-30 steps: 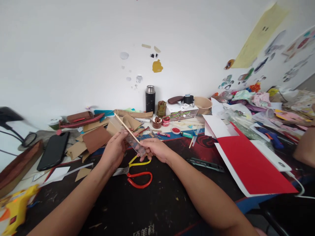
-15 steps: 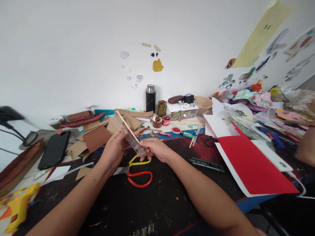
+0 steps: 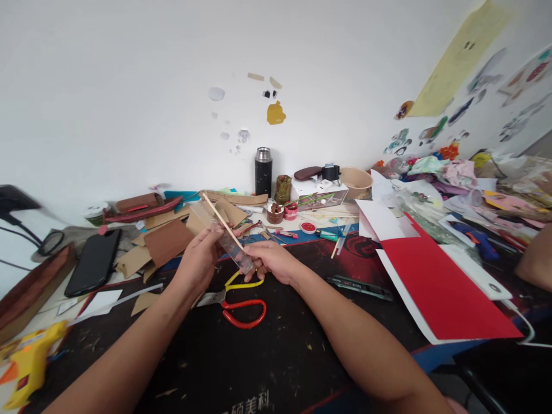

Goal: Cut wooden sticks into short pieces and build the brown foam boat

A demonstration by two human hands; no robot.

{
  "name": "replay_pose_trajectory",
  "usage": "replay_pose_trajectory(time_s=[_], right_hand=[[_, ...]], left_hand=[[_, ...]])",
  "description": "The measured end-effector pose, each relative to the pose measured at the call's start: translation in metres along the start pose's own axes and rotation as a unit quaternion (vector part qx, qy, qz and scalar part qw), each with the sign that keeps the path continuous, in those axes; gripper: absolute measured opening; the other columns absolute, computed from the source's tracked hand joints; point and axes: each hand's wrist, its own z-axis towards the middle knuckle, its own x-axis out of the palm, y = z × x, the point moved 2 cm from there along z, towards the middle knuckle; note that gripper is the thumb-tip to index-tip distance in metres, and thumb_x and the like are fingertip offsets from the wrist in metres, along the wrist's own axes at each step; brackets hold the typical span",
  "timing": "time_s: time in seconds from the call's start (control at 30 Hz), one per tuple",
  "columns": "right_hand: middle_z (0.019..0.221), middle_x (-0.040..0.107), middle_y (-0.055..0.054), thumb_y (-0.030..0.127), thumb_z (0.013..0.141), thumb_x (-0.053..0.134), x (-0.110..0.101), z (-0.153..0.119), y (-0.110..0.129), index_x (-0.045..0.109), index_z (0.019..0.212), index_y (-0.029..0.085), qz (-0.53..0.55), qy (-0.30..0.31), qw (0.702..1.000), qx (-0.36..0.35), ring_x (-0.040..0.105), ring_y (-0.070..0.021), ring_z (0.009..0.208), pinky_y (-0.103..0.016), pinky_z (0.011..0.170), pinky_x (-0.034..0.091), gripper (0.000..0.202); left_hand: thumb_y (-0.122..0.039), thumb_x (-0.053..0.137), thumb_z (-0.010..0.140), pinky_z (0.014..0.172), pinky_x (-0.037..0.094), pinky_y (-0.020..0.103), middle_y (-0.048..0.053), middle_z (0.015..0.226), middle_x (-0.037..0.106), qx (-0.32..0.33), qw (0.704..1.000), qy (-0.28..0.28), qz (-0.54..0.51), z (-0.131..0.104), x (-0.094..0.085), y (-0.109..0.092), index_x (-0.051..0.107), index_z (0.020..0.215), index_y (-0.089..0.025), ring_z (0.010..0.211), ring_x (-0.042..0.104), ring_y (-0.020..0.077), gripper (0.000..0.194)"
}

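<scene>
Between my two hands, above the black mat [image 3: 276,356], is a thin wooden stick [image 3: 222,220] lying along a clear plastic strip [image 3: 235,251]. My left hand [image 3: 202,256] is closed on the middle of the stick and strip. The fingers of my right hand [image 3: 269,260] pinch their lower end. The upper end of the stick slants up and to the left. Just below my hands lie scissors [image 3: 244,313] with one red and one yellow handle, their blades partly hidden by my left forearm.
To the left are a yellow glue gun [image 3: 34,362], a black phone [image 3: 94,261] and cardboard pieces [image 3: 168,241]. A utility knife [image 3: 360,287] and red card [image 3: 444,282] lie right. A black flask [image 3: 263,172] stands by the wall. Another person's arm [image 3: 537,259] shows far right.
Hardly anything differs. Both hands keep their hold on the stick and plastic strip, and the whole view has shifted very slightly.
</scene>
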Motion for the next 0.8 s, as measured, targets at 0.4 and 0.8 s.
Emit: replay_pose_trajectory(time_s=[0.4,0.8], right_hand=[[0.075,0.078,-0.005,0.035,0.101,0.068,-0.0008,0.0,0.0,0.078,0.096,0.012,0.001,0.005,1.0,-0.009,0.076,-0.0152,0.055,-0.018,0.039,0.036,0.025],[0.077,0.079,-0.006,0.034,0.101,0.068,-0.0008,-0.0001,0.0003,0.078,0.096,0.013,0.0,0.005,1.0,-0.007,0.076,-0.0152,0.055,-0.018,0.039,0.037,0.024]], left_hand=[[-0.04,0.082,0.078,0.071,0.056,0.034,0.007,0.093,0.081,-0.005,1.0,-0.009,-0.005,0.0001,-0.0023,0.0,0.078,0.1,-0.017,0.085,0.074,0.0266,0.032],[-0.04,0.082,0.076,0.072,0.058,0.036,0.007,0.091,0.08,-0.007,1.0,-0.006,0.003,-0.0002,-0.0005,-0.0022,0.077,0.098,-0.018,0.083,0.074,0.0267,0.032]])
